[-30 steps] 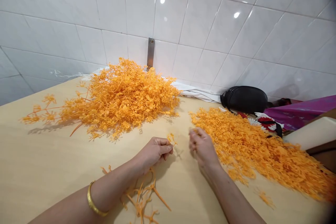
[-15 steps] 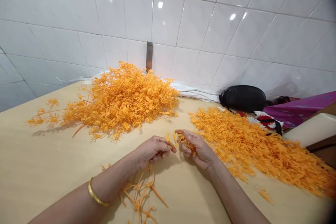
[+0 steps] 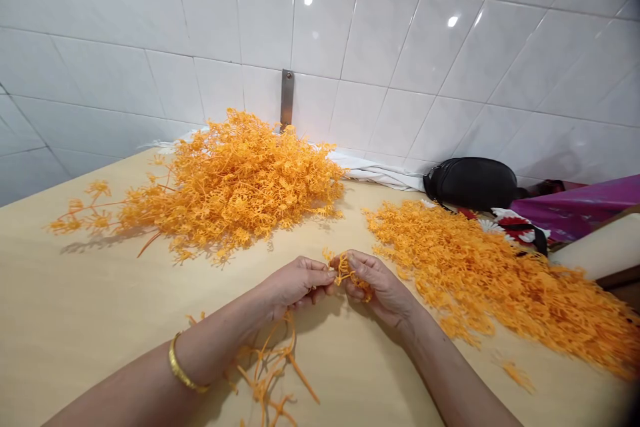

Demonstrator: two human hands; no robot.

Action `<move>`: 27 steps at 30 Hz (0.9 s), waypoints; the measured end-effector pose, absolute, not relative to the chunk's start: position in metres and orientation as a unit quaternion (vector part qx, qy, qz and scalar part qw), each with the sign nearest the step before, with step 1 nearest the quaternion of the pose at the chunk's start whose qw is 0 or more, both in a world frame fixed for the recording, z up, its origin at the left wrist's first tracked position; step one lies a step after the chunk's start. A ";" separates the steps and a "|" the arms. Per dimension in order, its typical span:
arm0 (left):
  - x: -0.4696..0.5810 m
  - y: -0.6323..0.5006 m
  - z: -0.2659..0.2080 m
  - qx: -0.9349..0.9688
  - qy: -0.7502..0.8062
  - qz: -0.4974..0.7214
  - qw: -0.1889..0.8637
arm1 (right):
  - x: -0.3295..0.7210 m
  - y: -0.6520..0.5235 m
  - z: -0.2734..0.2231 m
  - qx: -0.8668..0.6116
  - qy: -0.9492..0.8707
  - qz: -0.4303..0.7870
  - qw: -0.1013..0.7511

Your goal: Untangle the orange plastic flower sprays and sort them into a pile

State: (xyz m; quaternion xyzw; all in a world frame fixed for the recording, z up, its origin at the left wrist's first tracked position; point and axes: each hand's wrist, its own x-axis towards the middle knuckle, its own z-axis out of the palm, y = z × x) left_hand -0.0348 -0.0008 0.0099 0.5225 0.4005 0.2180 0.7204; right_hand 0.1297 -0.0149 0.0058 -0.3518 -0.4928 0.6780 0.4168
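My left hand (image 3: 300,283) pinches a thin orange plastic flower stem, its fingertips close against the other hand. My right hand (image 3: 377,283) is closed around small orange plastic florets (image 3: 345,271), some of which poke out between thumb and fingers. Below my left wrist, bare orange stems (image 3: 273,373) lie on the table (image 3: 125,320). A bushy heap of orange plastic flower sprays (image 3: 250,180) lies beyond my left hand. To the right of my right hand spreads a pile of loose orange florets (image 3: 490,273).
A white tiled wall (image 3: 330,27) with a metal bracket (image 3: 287,100) stands behind the table. A black pouch (image 3: 473,182), purple material (image 3: 580,207) and a pale roll (image 3: 603,247) lie at the back right. One stray floret (image 3: 517,375) lies near the right edge.
My hands have come together, the left fingertips now meeting the florets at my right fingers. The view has shifted slightly; the piles look the same.
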 end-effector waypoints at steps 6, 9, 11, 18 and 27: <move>-0.030 -0.002 0.016 0.528 0.448 0.182 0.698 | 0.131 -0.016 0.006 -0.368 -0.495 0.676 0.403; -0.027 -0.005 0.015 0.530 0.465 0.192 0.682 | 0.130 -0.015 0.006 -0.378 -0.495 0.669 0.405; -0.024 -0.006 0.013 0.534 0.464 0.228 0.669 | 0.128 -0.013 0.004 -0.399 -0.488 0.642 0.436; -0.019 -0.006 0.012 0.521 0.452 0.304 0.657 | 0.121 -0.002 -0.012 -0.514 -0.482 0.463 0.538; -0.016 -0.002 0.009 0.534 0.431 0.303 0.661 | 0.116 -0.005 -0.012 -0.572 -0.489 0.324 0.573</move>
